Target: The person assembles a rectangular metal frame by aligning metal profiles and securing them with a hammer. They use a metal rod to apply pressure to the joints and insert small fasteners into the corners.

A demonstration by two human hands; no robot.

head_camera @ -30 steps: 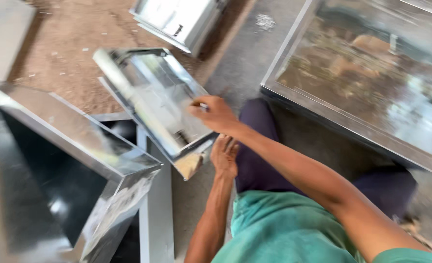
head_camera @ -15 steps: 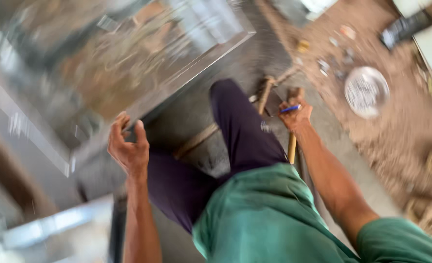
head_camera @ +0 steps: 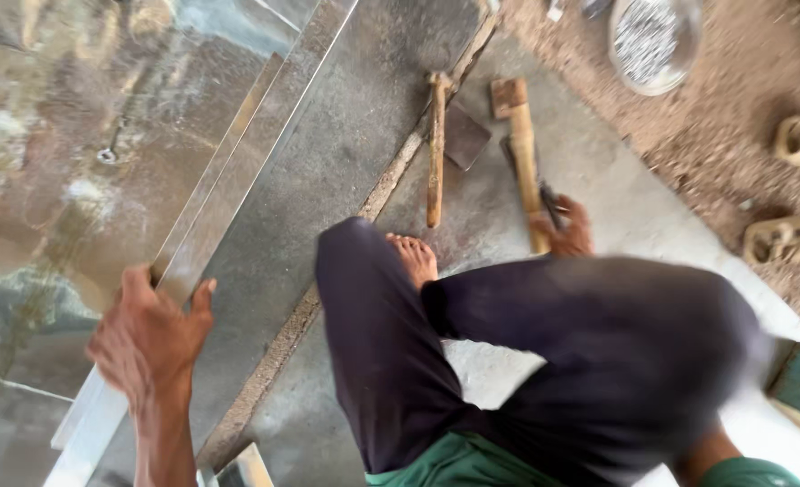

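Sheet-metal panel (head_camera: 102, 162) fills the upper left of the frame, shiny and mottled with reflections, and its folded edge runs diagonally from the top centre down to the lower left. Our left hand (head_camera: 152, 338) sits at lower left with fingers curled over that edge, thumb spread to the side, gripping it. Our right hand (head_camera: 566, 230) is right of centre, closed around the lower end of a wooden mallet (head_camera: 521, 153) that lies on the grey floor (head_camera: 598, 171) and points toward the top of the frame. Just left of it lies a hammer with a wooden handle (head_camera: 435, 149). Our bare foot (head_camera: 415, 257) shows at centre beside dark trousers (head_camera: 544, 352). A round metal bowl (head_camera: 657, 36) sits at the top right on sandy ground.
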